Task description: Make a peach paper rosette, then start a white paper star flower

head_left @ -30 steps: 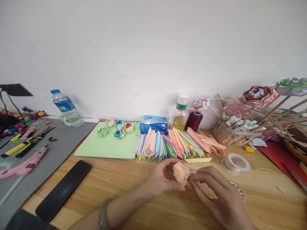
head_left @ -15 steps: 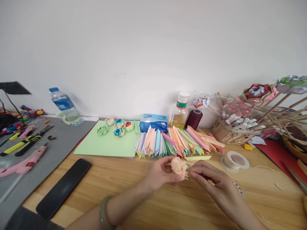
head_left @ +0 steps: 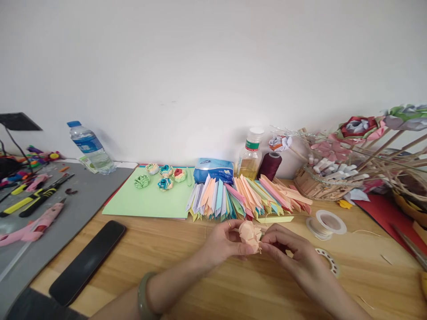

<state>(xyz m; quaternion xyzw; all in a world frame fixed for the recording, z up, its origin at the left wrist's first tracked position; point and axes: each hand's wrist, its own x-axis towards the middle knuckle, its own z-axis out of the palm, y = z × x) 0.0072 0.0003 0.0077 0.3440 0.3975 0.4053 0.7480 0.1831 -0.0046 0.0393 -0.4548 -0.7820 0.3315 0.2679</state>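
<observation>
A peach folded-paper flower [head_left: 250,235] is between my two hands, above the wooden table. My left hand [head_left: 227,242] grips it from the left, thumb below and fingers behind. At its right edge, the fingertips of my right hand [head_left: 287,246] pinch together against the flower's base; what exactly they hold there is too small to tell. Behind my hands lies a long row of folded paper pieces [head_left: 220,200] in many colours. Several finished paper flowers [head_left: 166,183] rest on the light green sheets [head_left: 143,205].
A black phone [head_left: 88,262] lies left on the table. To the right are a thread spool [head_left: 328,223], a white ring [head_left: 328,262] and a woven basket [head_left: 308,184]. Bottles, a tissue pack [head_left: 213,171] and maroon thread [head_left: 269,166] stand along the wall.
My right hand has moved slightly left, closer to the flower, uncovering more of the white ring. The flower is turned a little, and the green bit beside it no longer shows.
</observation>
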